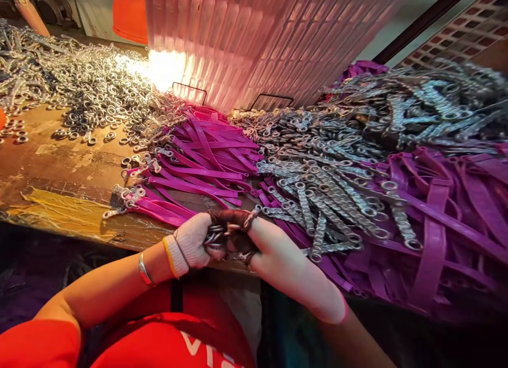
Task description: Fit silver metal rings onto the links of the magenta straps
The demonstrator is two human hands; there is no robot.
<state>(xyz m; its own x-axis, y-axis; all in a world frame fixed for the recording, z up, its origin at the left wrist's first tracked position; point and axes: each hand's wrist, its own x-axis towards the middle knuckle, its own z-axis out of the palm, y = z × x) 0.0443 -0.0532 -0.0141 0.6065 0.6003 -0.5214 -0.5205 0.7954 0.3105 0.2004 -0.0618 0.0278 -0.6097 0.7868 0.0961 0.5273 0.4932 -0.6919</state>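
Note:
My left hand [193,242], in a white glove with bare fingertips, is closed round a small bunch of metal ring-ended pieces [216,237] just in front of the table edge. My right hand [266,240], in a long white glove, meets it from the right. Its dark-stained fingers are curled against the same bunch, and what lies inside them is partly hidden. Just beyond my left hand lie bright purple straps [170,208] with metal ring ends [129,196]. Silvery strips with ringed ends [317,220] lie beyond my right hand.
A heap of metal rings [99,98] covers the back left of the worn wooden table [75,164]. More purple straps [436,236] and metal strips [432,109] are piled at right. A corrugated translucent panel [238,40] rises behind, with an orange object [129,16] beside it.

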